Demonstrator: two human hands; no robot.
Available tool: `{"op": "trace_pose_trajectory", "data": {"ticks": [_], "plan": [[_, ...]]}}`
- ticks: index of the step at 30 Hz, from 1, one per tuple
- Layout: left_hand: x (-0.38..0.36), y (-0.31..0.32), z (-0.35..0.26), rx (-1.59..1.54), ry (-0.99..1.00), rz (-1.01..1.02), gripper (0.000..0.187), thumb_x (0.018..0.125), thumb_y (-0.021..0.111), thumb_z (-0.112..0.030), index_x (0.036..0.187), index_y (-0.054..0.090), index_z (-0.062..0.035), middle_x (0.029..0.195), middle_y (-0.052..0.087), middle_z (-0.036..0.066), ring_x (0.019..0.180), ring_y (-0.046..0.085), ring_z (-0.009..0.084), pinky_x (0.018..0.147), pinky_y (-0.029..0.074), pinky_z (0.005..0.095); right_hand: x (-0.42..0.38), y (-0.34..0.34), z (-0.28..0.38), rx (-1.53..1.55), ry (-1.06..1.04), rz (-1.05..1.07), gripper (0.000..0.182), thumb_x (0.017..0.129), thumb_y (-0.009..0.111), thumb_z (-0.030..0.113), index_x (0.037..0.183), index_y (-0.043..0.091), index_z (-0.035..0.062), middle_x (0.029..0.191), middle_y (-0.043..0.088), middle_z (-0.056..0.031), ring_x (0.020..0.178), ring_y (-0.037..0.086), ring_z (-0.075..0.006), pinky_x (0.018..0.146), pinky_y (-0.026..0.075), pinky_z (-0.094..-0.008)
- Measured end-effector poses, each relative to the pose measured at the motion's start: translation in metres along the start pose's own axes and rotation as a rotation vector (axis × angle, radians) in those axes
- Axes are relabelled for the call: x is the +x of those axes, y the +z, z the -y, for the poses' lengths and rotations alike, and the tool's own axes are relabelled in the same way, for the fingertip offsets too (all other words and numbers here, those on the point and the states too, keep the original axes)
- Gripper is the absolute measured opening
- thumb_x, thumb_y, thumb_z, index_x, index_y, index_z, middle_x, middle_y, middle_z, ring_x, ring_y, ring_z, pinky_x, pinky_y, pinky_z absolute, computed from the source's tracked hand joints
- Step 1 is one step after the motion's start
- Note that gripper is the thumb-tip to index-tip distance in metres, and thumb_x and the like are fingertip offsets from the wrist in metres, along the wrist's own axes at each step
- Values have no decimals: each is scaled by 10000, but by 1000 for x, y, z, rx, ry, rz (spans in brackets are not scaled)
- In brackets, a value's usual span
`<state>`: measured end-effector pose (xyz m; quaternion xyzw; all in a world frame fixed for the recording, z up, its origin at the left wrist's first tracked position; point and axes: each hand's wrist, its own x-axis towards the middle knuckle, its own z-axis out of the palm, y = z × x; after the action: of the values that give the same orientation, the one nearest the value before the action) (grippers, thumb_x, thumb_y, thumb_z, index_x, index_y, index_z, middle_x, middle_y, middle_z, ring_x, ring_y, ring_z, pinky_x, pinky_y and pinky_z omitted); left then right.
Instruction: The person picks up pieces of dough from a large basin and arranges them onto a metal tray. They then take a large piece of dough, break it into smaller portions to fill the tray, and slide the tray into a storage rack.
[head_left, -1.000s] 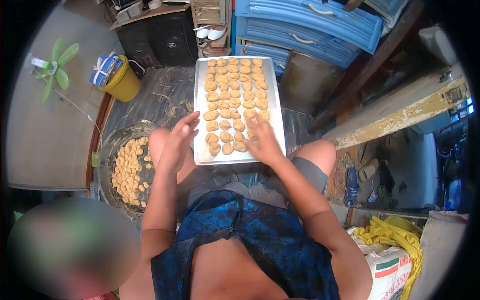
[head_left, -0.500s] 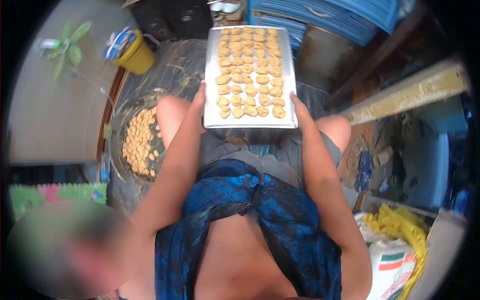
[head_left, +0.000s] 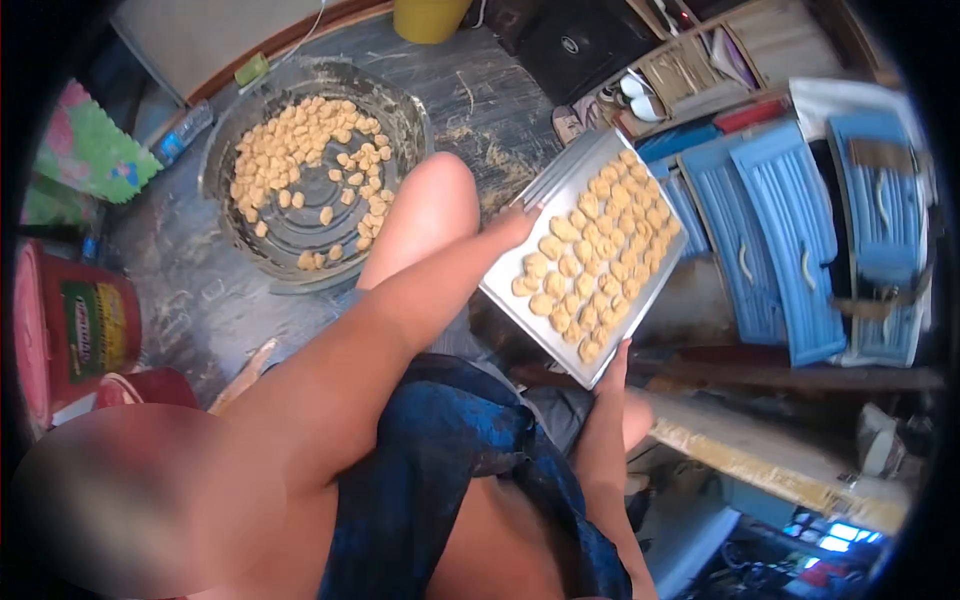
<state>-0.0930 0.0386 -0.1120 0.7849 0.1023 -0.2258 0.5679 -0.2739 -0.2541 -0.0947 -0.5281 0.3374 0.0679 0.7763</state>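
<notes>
A light metal tray with rows of small tan dough pieces is held slantwise over my lap. My left hand grips its left edge, fingers at the rim. At the near right corner my right hand closes on the opposite edge, partly hidden by the tray. To the left on the floor lies a wide black basin, close beyond my bare knee. Many loose pieces of the same tan dough are heaped along its far and left side, with a few scattered across its bottom.
Blue drawer fronts stand right of the tray. A worn wooden beam runs along the lower right. Red tubs are at the left, a yellow bucket at the top. Shoes sit on a low shelf. A blurred patch covers the lower left.
My view has swung left, bringing the whole basin and the red tubs into sight. The tray now appears slanted and further right, still held in both hands.
</notes>
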Motion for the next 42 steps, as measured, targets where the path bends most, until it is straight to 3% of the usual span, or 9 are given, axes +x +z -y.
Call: {"op": "trace_pose_trajectory", "data": {"ticks": [6, 14, 17, 28, 32, 35, 38, 40, 42], "plan": [[-17, -1, -15, 73, -10, -78, 670, 893, 302, -578, 1361, 349, -101, 1337, 386, 221, 1231, 377, 385, 1013, 254, 518, -7, 8, 5, -77, -3, -24, 749, 883, 355, 614, 1404, 270, 84, 1408, 358, -107, 1264, 369, -311, 1043, 315, -428], [16, 1, -30, 75, -168, 67, 841, 823, 296, -707, 1442, 175, -151, 1468, 156, 227, 1334, 207, 414, 1062, 141, 551, 19, 28, 32, -34, -33, 130, 814, 849, 340, 674, 1417, 244, 99, 1445, 293, -99, 1295, 313, -313, 1068, 262, -438], [19, -6, -35, 56, -192, 141, 868, 810, 280, -728, 1446, 155, -151, 1453, 197, 227, 1320, 237, 415, 1059, 154, 547, 30, 23, 36, 44, -10, 119, 821, 844, 339, 681, 1418, 244, 102, 1447, 287, -101, 1296, 312, -315, 1067, 263, -442], [33, 5, -20, 44, -105, 132, 823, 821, 291, -707, 1435, 195, -168, 1408, 290, 222, 1286, 281, 428, 1029, 180, 562, 33, 14, 36, -23, 37, -149, 762, 863, 356, 649, 1377, 337, 87, 1369, 410, -117, 1219, 422, -313, 1031, 324, -430], [56, 19, 6, -24, -19, 105, 853, 804, 318, -717, 1431, 204, -150, 1420, 269, 240, 1293, 267, 447, 1034, 167, 579, 53, -16, 28, -305, -67, -294, 793, 858, 429, 622, 1306, 403, -32, 1275, 497, -150, 1141, 492, -246, 970, 382, -363], [74, 28, 23, -233, 87, 86, 895, 796, 402, -691, 1410, 242, -59, 1387, 303, 288, 1291, 285, 429, 1059, 235, 447, 31, 24, 46, -401, 43, -460, 779, 876, 408, 608, 1298, 406, -47, 1245, 515, -162, 1117, 502, -239, 966, 372, -343], [81, 25, 35, -296, 76, 112, 902, 798, 423, -677, 1393, 263, -18, 1349, 353, 305, 1272, 338, 400, 1044, 283, 376, 22, 32, 45, -481, -86, -428, 767, 886, 376, 610, 1245, 465, -63, 1189, 553, -170, 1057, 543, -234, 913, 415, -333], [70, 25, 41, -318, 45, 28, 861, 825, 400, -654, 1386, 280, -11, 1349, 366, 291, 1257, 375, 375, 1032, 301, 374, 19, 31, 39, -443, -118, -371, 737, 906, 359, 580, 1262, 448, -58, 1196, 547, -171, 1063, 539, -230, 901, 428, -332], [87, 31, 61, -609, 168, 169, 756, 876, 358, -601, 1336, 380, -2, 1312, 428, 267, 1235, 417, 344, 1026, 305, 371, 26, 16, 29, -352, -136, -286, 705, 918, 356, 554, 1315, 394, -27, 1253, 508, -167, 1107, 519, -249, 923, 424, -355]]}}
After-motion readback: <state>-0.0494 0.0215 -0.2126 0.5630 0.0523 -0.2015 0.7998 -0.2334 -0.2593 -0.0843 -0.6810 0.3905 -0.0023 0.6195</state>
